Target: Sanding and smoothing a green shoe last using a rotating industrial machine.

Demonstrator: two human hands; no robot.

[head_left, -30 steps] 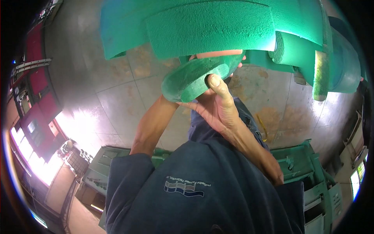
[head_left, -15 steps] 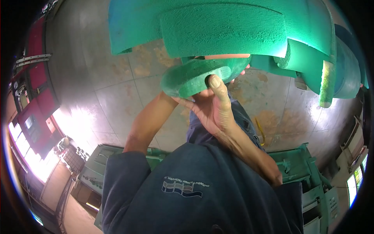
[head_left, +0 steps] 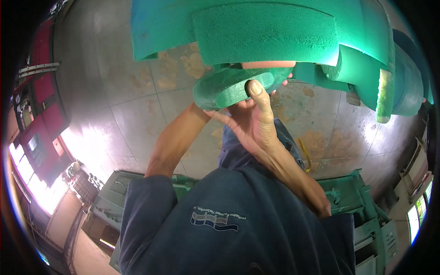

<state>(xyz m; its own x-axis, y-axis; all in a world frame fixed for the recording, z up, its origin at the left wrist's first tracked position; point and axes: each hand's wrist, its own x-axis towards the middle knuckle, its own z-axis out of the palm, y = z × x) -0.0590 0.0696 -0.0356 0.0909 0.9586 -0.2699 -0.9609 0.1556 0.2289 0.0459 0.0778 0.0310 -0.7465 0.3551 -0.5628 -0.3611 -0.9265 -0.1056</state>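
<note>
A green, shoe-shaped piece (head_left: 224, 86), apparently a shoe last with a flat heel end, is held tilted just under the green machine hood (head_left: 266, 34). My right hand (head_left: 254, 121) grips it from below, thumb pressed on its near side and fingers curled beneath. Most of my left hand (head_left: 201, 111) is hidden behind the piece, its forearm coming up from the left. Fingertips show past the piece's right end, apparently those of the left hand. Under the hood's lip, an orange-brown strip (head_left: 270, 64) lies close against the piece's top; whether they touch I cannot tell.
Green dust coats the hood and a thick pipe (head_left: 353, 68) at its right. A rounded green drum (head_left: 405, 82) stands farther right. Stained floor tiles (head_left: 133, 119) lie below. Behind me are green machines (head_left: 353, 197); dark red panels (head_left: 43, 133) line the left.
The green piece and both hands have shifted slightly to the right, and the piece has turned a little, showing more of its heel side. The grip stays the same.
</note>
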